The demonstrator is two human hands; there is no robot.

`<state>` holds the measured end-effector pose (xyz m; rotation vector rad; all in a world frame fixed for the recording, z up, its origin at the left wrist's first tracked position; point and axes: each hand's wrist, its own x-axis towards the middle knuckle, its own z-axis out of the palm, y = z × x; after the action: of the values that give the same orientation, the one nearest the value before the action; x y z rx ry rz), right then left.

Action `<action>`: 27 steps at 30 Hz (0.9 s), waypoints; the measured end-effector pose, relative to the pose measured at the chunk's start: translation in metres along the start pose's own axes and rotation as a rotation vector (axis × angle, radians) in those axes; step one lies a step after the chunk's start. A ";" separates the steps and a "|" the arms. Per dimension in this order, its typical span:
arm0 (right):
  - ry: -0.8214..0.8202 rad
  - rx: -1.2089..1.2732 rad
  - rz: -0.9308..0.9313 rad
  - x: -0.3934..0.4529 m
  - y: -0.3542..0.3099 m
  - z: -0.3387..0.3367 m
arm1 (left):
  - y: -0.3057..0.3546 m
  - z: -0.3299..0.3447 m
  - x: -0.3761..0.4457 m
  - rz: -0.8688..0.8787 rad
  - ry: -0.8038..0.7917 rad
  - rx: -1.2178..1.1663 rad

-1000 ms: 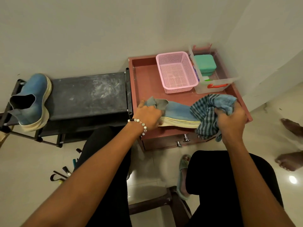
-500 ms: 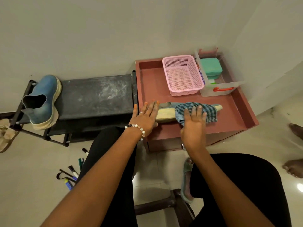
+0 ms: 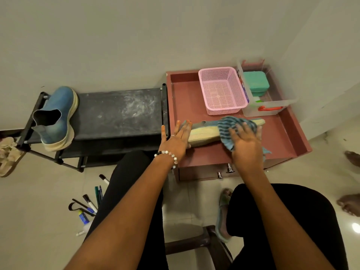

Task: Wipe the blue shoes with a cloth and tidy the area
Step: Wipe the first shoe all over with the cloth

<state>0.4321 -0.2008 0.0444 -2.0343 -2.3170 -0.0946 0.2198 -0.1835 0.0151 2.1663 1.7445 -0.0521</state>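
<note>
A blue shoe with a cream sole (image 3: 204, 132) lies on its side on the red cabinet top (image 3: 185, 98), sole facing me. My left hand (image 3: 178, 136) rests flat against the shoe's heel end, fingers straight. My right hand (image 3: 246, 142) presses a blue striped cloth (image 3: 228, 126) onto the sole near the toe end, fingers spread flat. The second blue shoe (image 3: 56, 117) stands upright at the left end of the black shoe rack (image 3: 120, 112).
A pink mesh basket (image 3: 222, 90) and a clear bin (image 3: 272, 106) holding a green box stand at the cabinet's back right. Several markers (image 3: 91, 201) lie on the floor under the rack. A beige sandal (image 3: 8, 156) is far left; another person's feet (image 3: 350, 184) are right.
One second ago my left hand gripped the heel and my right held the bunched cloth at the toe. The shoe now lies with its sole toward me, both hands flat on it.
</note>
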 end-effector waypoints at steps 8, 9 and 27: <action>-0.011 -0.013 0.168 0.007 -0.032 0.000 | 0.004 0.000 -0.003 0.004 0.027 -0.014; -0.017 0.000 0.125 0.006 -0.044 0.001 | 0.005 0.000 -0.004 0.003 0.030 -0.007; 0.036 0.234 0.165 0.016 0.040 0.003 | 0.002 0.003 -0.006 -0.011 0.057 0.026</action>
<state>0.4698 -0.1796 0.0432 -2.0740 -2.0206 0.1388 0.2210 -0.1909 0.0142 2.1974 1.7962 -0.0167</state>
